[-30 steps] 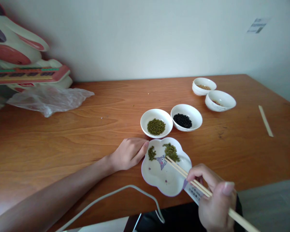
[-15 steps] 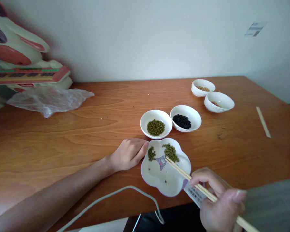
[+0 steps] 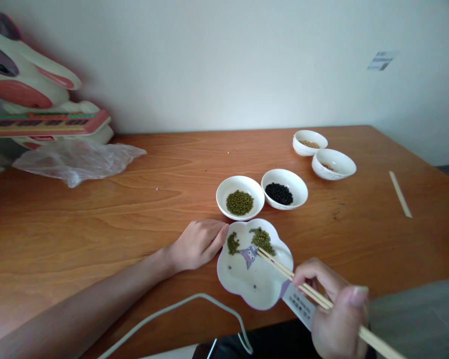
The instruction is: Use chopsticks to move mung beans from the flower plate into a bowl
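A flower-shaped plate with a purple rim and a cartoon figure lies close to me. Two patches of green mung beans are on its far side, with a few dark specks nearer. My left hand is closed at the plate's left rim, thumb against the edge and other fingers curled and partly hidden. In my right hand is a pair of wooden chopsticks, their tips close together at the near edge of the larger bean patch. Whether a bean is between the tips I cannot tell.
Behind the plate stand a bowl of mung beans and a bowl of black beans. Two more white bowls are farther right, near a pale strip. A plastic bag and toy keyboard sit left; a white cable crosses in front.
The view has tilted up slightly, so everything sits lower in the picture. The chopsticks stay at nearly the same place by the larger bean patch, and my left hand keeps its place.
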### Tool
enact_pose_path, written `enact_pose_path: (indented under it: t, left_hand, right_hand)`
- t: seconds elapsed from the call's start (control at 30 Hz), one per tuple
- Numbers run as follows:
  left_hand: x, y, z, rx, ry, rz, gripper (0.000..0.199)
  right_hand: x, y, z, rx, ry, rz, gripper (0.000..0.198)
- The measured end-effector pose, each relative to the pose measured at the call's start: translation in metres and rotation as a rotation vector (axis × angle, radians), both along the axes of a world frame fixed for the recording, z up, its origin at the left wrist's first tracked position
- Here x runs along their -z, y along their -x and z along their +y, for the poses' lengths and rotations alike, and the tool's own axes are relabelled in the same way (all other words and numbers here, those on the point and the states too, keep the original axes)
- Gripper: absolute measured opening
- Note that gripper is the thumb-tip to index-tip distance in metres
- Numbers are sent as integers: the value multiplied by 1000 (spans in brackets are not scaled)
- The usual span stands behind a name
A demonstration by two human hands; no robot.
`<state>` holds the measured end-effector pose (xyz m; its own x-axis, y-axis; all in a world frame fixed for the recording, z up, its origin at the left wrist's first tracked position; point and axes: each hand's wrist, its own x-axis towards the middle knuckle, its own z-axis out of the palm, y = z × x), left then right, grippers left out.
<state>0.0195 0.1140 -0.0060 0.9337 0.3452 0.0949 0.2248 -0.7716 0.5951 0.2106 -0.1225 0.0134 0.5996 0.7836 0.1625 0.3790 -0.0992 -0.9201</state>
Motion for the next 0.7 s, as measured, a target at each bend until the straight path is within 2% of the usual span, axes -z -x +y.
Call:
enact_pose_path:
  t: [0.17, 0.37, 0.7]
  left_hand:
    - [1, 0, 0, 3, -13, -9, 41]
    - [-1, 0, 0, -5, -7, -10, 42]
    - [1, 0, 0, -2, -16, -16, 42]
  right_hand:
    - [2, -3, -4, -52, 5, 19, 98]
    - [-10, 11, 2, 46, 14, 74, 91]
    - [-19, 18, 10, 93, 9, 47, 84]
